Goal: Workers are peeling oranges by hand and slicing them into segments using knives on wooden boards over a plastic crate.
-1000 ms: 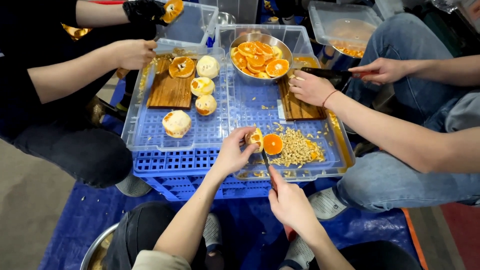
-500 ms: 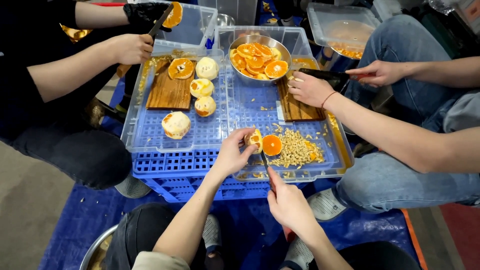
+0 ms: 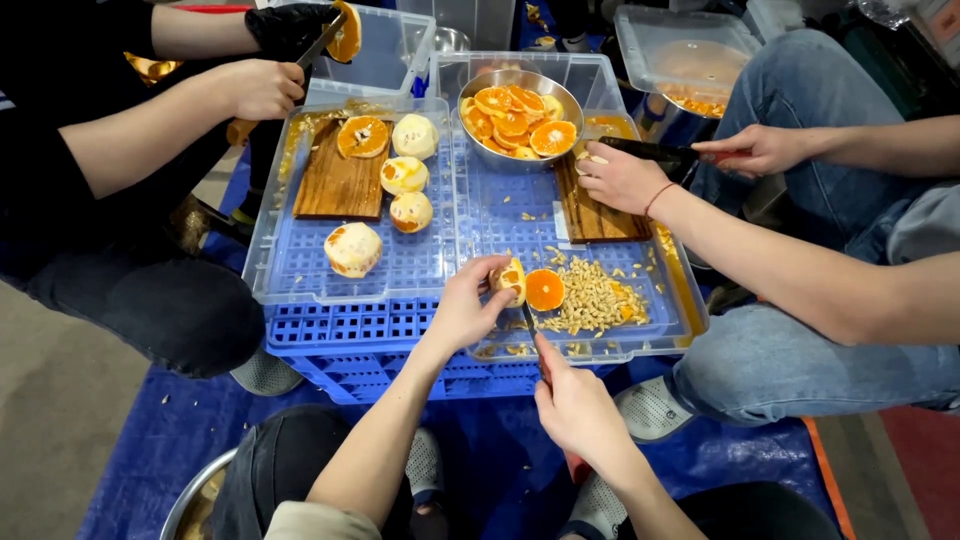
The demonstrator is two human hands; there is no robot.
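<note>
**Orange halves being seeded over a clear tray**

At the near left, a metal bowl is being cut off by the frame edge, so its contents cannot be made out. At the far left, a co-worker's knife and orange piece are being partly hidden by a black glove.

A left clear tray is being used for a wooden board with an orange half, and peeled oranges are being kept beside it. In the middle, an orange piece is being gripped by the closed fingers of the left hand, just above the right clear tray. A small knife is being gripped by the closed right hand, its handle being hidden in the palm. Just right of the held piece, a cut half is being left face up beside a pile of seeds. Farther off, sliced oranges are being collected in a steel bowl. At the right, another co-worker's hand is being rested on a second board.

Both trays are being supported by a blue crate, standing on a blue tarp over a floor.
</note>
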